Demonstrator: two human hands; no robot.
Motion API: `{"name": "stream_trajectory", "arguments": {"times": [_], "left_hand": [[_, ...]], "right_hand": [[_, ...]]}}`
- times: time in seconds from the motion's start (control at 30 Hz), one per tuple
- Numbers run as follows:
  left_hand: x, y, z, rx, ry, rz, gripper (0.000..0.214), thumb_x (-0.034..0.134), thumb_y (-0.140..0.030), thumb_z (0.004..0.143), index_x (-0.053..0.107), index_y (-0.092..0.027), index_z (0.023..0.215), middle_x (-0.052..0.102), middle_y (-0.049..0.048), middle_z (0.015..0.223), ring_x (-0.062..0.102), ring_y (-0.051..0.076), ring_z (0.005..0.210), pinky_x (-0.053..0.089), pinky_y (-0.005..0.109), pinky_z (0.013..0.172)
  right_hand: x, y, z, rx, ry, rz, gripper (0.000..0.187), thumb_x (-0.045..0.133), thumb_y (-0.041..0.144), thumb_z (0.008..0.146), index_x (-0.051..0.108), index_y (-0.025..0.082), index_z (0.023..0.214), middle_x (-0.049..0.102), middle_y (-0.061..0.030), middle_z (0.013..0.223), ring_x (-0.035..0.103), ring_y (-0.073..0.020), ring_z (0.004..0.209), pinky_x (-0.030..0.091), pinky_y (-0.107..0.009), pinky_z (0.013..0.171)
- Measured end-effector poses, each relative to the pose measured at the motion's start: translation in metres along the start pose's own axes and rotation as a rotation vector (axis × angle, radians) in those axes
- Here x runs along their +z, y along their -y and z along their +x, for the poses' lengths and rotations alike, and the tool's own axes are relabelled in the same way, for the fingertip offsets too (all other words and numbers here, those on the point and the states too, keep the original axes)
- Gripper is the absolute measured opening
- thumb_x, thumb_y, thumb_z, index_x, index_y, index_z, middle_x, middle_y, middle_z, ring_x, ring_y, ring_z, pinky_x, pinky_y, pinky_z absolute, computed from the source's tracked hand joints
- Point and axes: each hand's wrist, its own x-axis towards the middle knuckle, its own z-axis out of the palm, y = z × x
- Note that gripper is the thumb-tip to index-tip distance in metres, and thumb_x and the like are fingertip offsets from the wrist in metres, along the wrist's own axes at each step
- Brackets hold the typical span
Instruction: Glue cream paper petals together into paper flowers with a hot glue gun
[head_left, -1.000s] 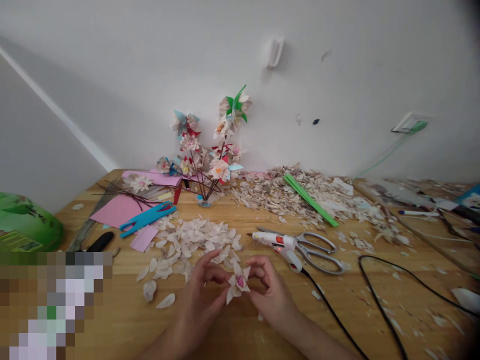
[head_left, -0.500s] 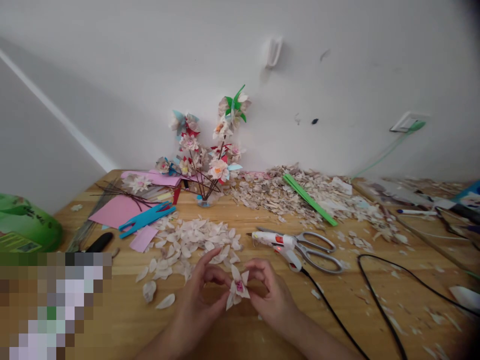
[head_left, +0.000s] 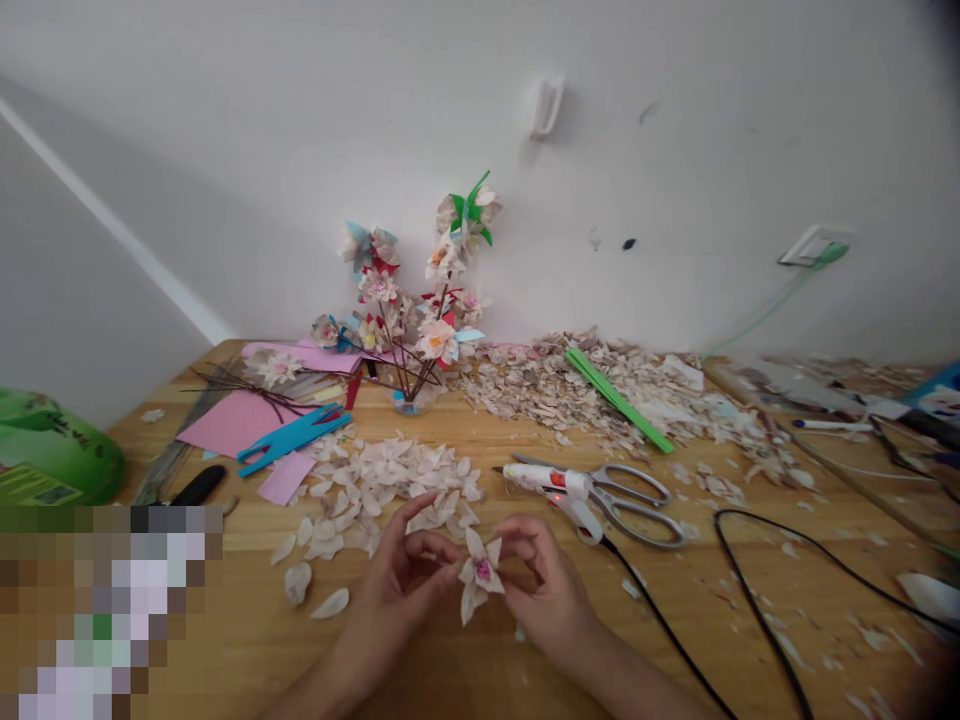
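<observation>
A small paper flower [head_left: 478,574] with pale petals and a pink centre is held between both hands just above the wooden table [head_left: 750,640]. My left hand [head_left: 397,590] pinches its left side with curled fingers. My right hand [head_left: 544,590] grips the right side, fingers bent round the petals. Just beyond my hands lies a heap of loose pale petals [head_left: 390,485]. A white glue gun [head_left: 559,490] lies to the right of the petals, its black cord trailing toward me.
Silver scissors [head_left: 637,500] rest beside the glue gun. A small vase of finished paper flowers [head_left: 420,300] stands by the wall, with paper scraps [head_left: 600,390], a green strip [head_left: 619,400], pink paper [head_left: 232,420] and a blue cut-out [head_left: 292,437] around it. A green object [head_left: 52,450] sits at far left.
The flower has been turned slightly and lowered a little between my fingers; both hands stay in nearly the same place.
</observation>
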Motion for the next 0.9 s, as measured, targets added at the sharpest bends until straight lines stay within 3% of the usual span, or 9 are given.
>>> {"name": "stream_trajectory", "arguments": {"times": [0.13, 0.23, 0.43, 0.9], "left_hand": [[-0.002, 0.004, 0.002, -0.171, 0.063, -0.187, 0.052, 0.064, -0.033, 0.073, 0.043, -0.023, 0.119, 0.066, 0.0015, 0.075, 0.061, 0.016, 0.070, 0.043, 0.031, 0.067], [-0.001, 0.006, 0.002, -0.226, 0.115, -0.240, 0.049, 0.064, -0.035, 0.072, 0.047, -0.022, 0.116, 0.066, 0.0023, 0.073, 0.062, 0.019, 0.073, 0.044, 0.033, 0.066], [-0.004, 0.008, 0.005, -0.180, 0.097, -0.234, 0.054, 0.072, -0.027, 0.064, 0.048, -0.025, 0.112, 0.064, -0.0023, 0.069, 0.058, 0.012, 0.062, 0.042, 0.027, 0.062], [-0.001, 0.003, 0.005, -0.175, 0.048, -0.210, 0.057, 0.074, -0.029, 0.062, 0.046, -0.023, 0.111, 0.062, -0.0045, 0.063, 0.058, 0.011, 0.055, 0.046, 0.027, 0.057]], "right_hand": [[0.001, -0.002, 0.001, -0.001, -0.079, -0.015, 0.036, 0.058, 0.009, 0.069, 0.044, 0.026, 0.098, 0.068, 0.0012, 0.076, 0.067, -0.0168, 0.073, 0.052, -0.029, 0.070], [0.000, -0.002, 0.002, -0.009, -0.101, -0.036, 0.036, 0.058, 0.010, 0.069, 0.044, 0.026, 0.098, 0.068, 0.0003, 0.079, 0.067, -0.0171, 0.076, 0.052, -0.029, 0.070], [-0.001, -0.003, 0.001, -0.040, -0.109, -0.074, 0.036, 0.058, 0.010, 0.068, 0.046, 0.026, 0.098, 0.069, -0.0015, 0.083, 0.067, -0.0183, 0.080, 0.052, -0.030, 0.072], [-0.001, 0.001, 0.002, -0.075, -0.067, -0.093, 0.036, 0.056, 0.008, 0.068, 0.045, 0.027, 0.097, 0.068, -0.0005, 0.083, 0.067, -0.0177, 0.080, 0.052, -0.030, 0.072]]}}
